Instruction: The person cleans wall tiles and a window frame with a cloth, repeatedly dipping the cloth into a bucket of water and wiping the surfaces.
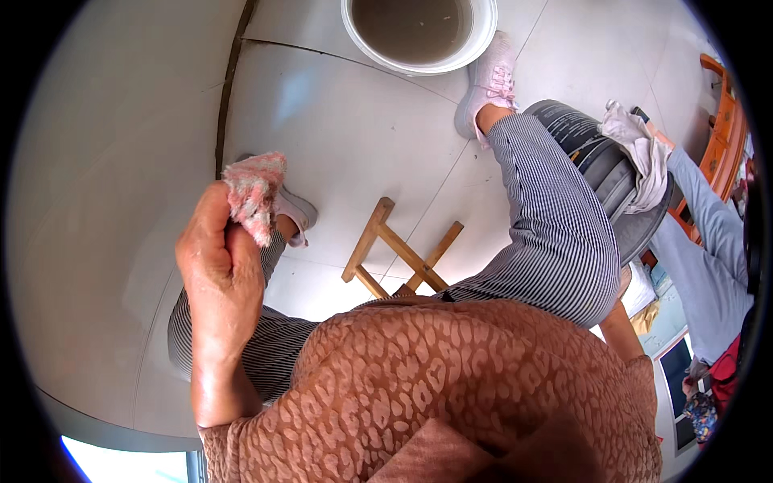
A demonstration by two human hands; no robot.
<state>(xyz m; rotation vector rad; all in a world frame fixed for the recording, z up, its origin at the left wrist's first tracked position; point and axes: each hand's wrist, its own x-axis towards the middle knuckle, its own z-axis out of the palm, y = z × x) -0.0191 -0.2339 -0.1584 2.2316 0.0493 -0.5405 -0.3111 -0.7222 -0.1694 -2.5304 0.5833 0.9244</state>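
Note:
A bunched pink-and-white fluffy cloth (256,193) is in my left hand (220,265), gripped between thumb and fingers, raised near the tiled wall. My right arm hangs down behind my right knee; only a small part of my right hand (624,281) shows there, and its fingers are hidden. Ahead of me on the floor stands a white plastic bucket (347,27) of murky grey-brown water (413,27), close to my right shoe. Beyond my right leg is a dark bucket (564,121) with writing on it, and a pale cloth (643,157) lies over its upper end.
A wooden folding stool (365,241) shows between my legs. Tiled wall (109,199) rises close on the left, with a dark gap along its foot. At the right are a person in light blue trousers (700,278) and carved wooden furniture (724,133).

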